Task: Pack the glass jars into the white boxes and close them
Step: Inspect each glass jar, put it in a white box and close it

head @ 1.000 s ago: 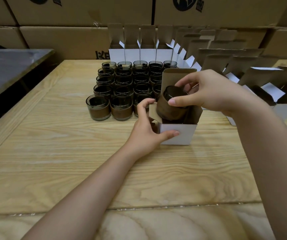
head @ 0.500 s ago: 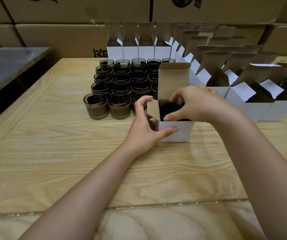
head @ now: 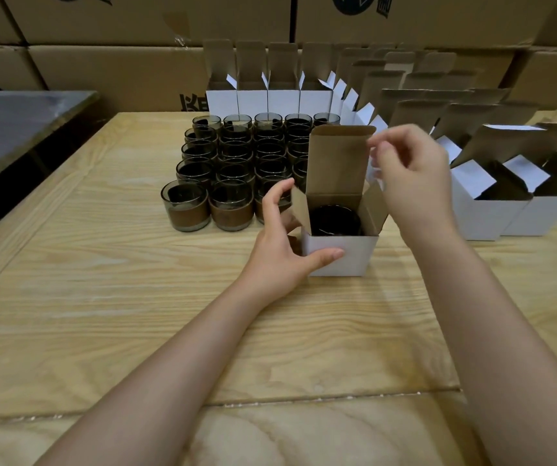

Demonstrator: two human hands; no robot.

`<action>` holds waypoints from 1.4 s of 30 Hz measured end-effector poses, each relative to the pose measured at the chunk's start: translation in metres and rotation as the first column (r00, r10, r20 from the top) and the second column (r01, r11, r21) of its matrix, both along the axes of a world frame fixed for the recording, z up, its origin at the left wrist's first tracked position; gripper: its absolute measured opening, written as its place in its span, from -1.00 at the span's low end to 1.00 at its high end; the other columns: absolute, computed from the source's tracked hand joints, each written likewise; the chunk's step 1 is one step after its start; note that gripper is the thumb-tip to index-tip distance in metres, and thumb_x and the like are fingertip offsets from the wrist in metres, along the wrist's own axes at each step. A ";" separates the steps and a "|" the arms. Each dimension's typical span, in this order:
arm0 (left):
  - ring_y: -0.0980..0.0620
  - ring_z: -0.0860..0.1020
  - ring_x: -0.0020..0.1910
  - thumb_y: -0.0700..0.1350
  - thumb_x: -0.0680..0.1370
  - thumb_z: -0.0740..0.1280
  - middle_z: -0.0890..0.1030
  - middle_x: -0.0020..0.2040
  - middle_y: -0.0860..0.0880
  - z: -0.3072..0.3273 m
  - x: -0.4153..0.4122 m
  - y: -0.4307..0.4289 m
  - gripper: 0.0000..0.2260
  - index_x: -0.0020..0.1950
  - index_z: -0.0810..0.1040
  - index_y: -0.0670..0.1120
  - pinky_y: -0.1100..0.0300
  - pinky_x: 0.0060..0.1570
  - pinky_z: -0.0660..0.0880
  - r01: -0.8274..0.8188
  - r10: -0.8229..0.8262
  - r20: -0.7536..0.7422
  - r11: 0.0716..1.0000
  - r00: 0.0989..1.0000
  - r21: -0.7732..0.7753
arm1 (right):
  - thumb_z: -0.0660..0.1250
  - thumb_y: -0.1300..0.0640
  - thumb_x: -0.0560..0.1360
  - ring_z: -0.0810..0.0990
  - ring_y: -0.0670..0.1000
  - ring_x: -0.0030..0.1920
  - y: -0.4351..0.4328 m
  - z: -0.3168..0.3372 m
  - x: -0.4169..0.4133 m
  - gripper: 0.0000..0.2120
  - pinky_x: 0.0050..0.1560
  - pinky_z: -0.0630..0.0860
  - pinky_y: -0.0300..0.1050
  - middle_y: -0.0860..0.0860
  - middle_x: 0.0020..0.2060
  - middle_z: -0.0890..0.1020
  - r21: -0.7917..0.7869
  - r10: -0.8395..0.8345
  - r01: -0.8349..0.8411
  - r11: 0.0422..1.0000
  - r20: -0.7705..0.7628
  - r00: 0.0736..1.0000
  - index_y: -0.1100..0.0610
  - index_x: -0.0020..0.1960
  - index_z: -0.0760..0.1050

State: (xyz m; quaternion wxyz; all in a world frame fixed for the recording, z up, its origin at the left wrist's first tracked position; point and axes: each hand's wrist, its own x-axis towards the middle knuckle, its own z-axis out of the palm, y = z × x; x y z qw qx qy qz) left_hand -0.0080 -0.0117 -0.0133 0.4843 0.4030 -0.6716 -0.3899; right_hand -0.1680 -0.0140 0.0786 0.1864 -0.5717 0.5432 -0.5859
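Wood table (head: 102,297), brown cartons (head: 119,72) stacked behind: one glass jar (head: 334,220) sits in open white box (head: 347,253) at centre.
L hand (head: 280,253) grips box at its front-left corner: thumb flat on front face, other fingers curled round left side by the small side flap. Lid flap (head: 337,163) stands upright, both side flaps splayed out. R hand (head: 411,176) is up beside lid's top-right corner, fingers loosely curled, thumb + index close together; motion-blurred, can't tell if they touch the lid. Loose jars (head: 236,169) packed in rows just left of and behind box, w/ brown bands on the front ones. Row of open empty boxes (head: 253,100) along far edge, curving round to more open boxes (head: 485,213) on right. Grey metal top (head: 11,119) at far left.
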 end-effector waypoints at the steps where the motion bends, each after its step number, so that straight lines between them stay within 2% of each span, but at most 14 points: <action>1: 0.11 0.55 0.21 -0.10 0.36 0.57 0.56 0.22 0.03 0.000 0.000 0.001 -0.14 0.37 0.03 0.30 0.07 0.20 0.51 0.007 -0.007 -0.010 1.000 1.000 0.006 | 0.18 0.28 0.57 0.54 -0.15 -0.16 0.000 -0.007 -0.001 -0.78 -0.12 0.52 -0.30 -0.10 -0.19 0.55 -0.002 0.007 -0.007 1.000 0.181 0.983 0.00 -0.03 0.52; 4: 0.05 0.52 0.25 -0.11 0.37 0.56 0.53 0.28 -0.06 0.003 -0.002 0.003 -0.22 0.29 0.08 0.30 -0.03 0.20 0.52 0.009 -0.009 0.000 1.000 1.000 -0.001 | 0.19 0.30 0.58 0.53 -0.13 0.04 0.002 -0.031 -0.005 -0.68 0.01 0.48 -0.29 -0.07 0.01 0.54 0.108 0.014 -0.065 0.992 0.414 0.910 0.00 0.24 0.47; 7: 0.02 0.50 0.28 -0.11 0.38 0.56 0.48 0.31 -0.07 0.004 -0.002 0.002 -0.31 0.27 0.18 0.23 0.04 0.16 0.54 0.030 -0.030 0.008 1.000 1.000 0.001 | 0.21 0.25 0.59 0.58 -0.19 0.09 0.001 -0.046 -0.007 -0.59 -0.02 0.51 -0.29 -0.05 0.18 0.58 0.158 0.114 -0.255 0.954 0.594 0.796 0.01 0.41 0.37; 9: 0.08 0.48 0.28 -0.05 0.36 0.56 0.47 0.31 0.02 0.004 -0.001 0.002 -0.38 0.24 0.26 0.25 0.17 0.12 0.52 0.026 -0.026 0.027 1.000 0.999 -0.012 | 0.21 0.28 0.58 0.61 -0.07 0.12 0.001 -0.050 -0.005 -0.57 0.08 0.57 -0.14 0.01 0.20 0.60 0.154 0.229 -0.412 0.898 0.636 0.737 0.00 0.41 0.36; 11: 0.14 0.48 0.25 0.02 0.33 0.54 0.48 0.28 0.09 0.006 -0.002 0.003 -0.47 0.19 0.35 0.26 0.29 0.06 0.49 0.013 -0.013 0.036 1.000 0.999 -0.014 | 0.17 0.37 0.57 0.64 0.01 0.08 0.000 -0.054 -0.001 -0.58 0.00 0.61 -0.09 -0.02 0.11 0.65 0.122 0.363 -0.517 0.847 0.577 0.732 0.02 0.34 0.41; 14: 0.14 0.50 0.24 0.05 0.31 0.52 0.50 0.26 0.06 0.006 -0.002 0.003 -0.53 0.14 0.42 0.22 0.35 0.02 0.45 -0.005 0.004 0.044 1.000 0.999 0.008 | 0.15 0.46 0.54 0.65 -0.03 0.06 -0.002 -0.054 0.001 -0.49 -0.06 0.59 -0.14 -0.12 0.03 0.67 0.074 0.400 -0.506 0.859 0.520 0.755 -0.03 0.32 0.39; 17: 0.17 0.50 0.22 0.00 0.34 0.54 0.52 0.24 0.07 0.007 -0.001 0.003 -0.55 0.12 0.43 0.21 0.44 -0.02 0.40 -0.006 0.006 0.045 1.000 0.999 0.012 | 0.17 0.47 0.53 0.64 0.01 0.05 -0.003 -0.056 0.000 -0.48 0.02 0.58 -0.01 -0.11 0.02 0.65 0.055 0.394 -0.483 0.874 0.502 0.770 -0.10 0.24 0.41; 19: 0.17 0.50 0.22 0.03 0.33 0.54 0.53 0.22 0.11 0.008 -0.001 0.004 -0.57 0.10 0.43 0.26 0.36 0.03 0.44 -0.010 0.009 0.050 1.000 0.999 0.009 | 0.19 0.43 0.52 0.61 0.03 0.06 -0.002 -0.058 0.000 -0.55 0.10 0.55 0.05 -0.11 -0.01 0.65 0.008 0.397 -0.468 0.884 0.518 0.757 -0.08 0.19 0.44; 23: 0.17 0.49 0.25 0.08 0.31 0.52 0.53 0.22 0.18 0.010 0.002 0.004 -0.56 0.09 0.43 0.33 0.09 0.17 0.48 -0.026 0.025 0.070 1.000 0.997 0.013 | 0.29 0.06 0.47 0.59 0.03 0.04 0.004 -0.054 -0.003 -0.75 0.04 0.53 0.01 0.02 0.00 0.60 -0.043 0.481 -0.565 0.824 0.578 0.658 0.10 0.12 0.44; 26: 0.15 0.48 0.26 0.06 0.29 0.53 0.53 0.23 0.18 0.012 0.001 0.004 -0.49 0.17 0.43 0.26 -0.02 0.22 0.46 -0.027 0.025 0.057 0.999 0.998 0.033 | 0.46 -0.23 0.31 0.54 0.01 0.08 0.005 -0.053 -0.006 -0.57 0.03 0.48 -0.02 0.00 0.06 0.59 0.048 0.448 -0.518 0.854 0.438 0.779 0.07 -0.06 0.47; 30: 0.12 0.47 0.30 0.03 0.30 0.53 0.53 0.26 0.14 0.012 0.001 0.006 -0.44 0.26 0.43 0.13 -0.10 0.24 0.46 -0.016 0.015 0.030 0.998 0.999 0.060 | 0.35 0.08 0.42 0.54 -0.06 0.12 0.005 -0.056 -0.009 -0.95 0.05 0.46 -0.07 -0.06 0.05 0.61 0.056 0.454 -0.491 0.870 0.299 0.839 0.04 -0.13 0.53; 35: 0.07 0.51 0.27 -0.14 0.35 0.56 0.56 0.24 0.04 0.012 0.003 0.007 -0.42 0.23 0.33 0.11 -0.10 0.22 0.49 0.020 -0.019 -0.028 0.998 0.999 0.064 | 0.41 0.10 0.45 0.55 -0.14 0.14 0.006 -0.056 -0.013 -0.93 0.04 0.47 -0.27 0.03 0.07 0.62 0.035 0.448 -0.457 0.889 0.151 0.881 0.05 -0.08 0.60; 38: 0.05 0.53 0.25 -0.29 0.39 0.52 0.56 0.24 -0.03 0.010 0.004 0.004 -0.39 0.16 0.17 0.05 0.05 0.19 0.52 0.051 -0.044 -0.099 0.996 0.994 0.075 | 0.38 0.07 0.41 0.52 -0.14 0.16 0.008 -0.058 -0.011 -0.84 0.00 0.48 -0.31 0.08 0.11 0.58 0.030 0.454 -0.461 0.887 0.126 0.882 0.03 -0.02 0.62; 42: 0.13 0.52 0.25 -0.32 0.39 0.50 0.54 0.24 0.00 0.010 0.005 0.003 -0.39 0.13 0.14 0.04 0.22 0.16 0.50 0.051 -0.042 -0.114 0.995 0.993 0.082 | 0.36 0.06 0.41 0.49 -0.16 0.15 0.009 -0.059 -0.010 -0.81 -0.02 0.47 -0.31 0.01 0.09 0.55 0.039 0.480 -0.485 0.873 0.099 0.872 -0.02 0.02 0.61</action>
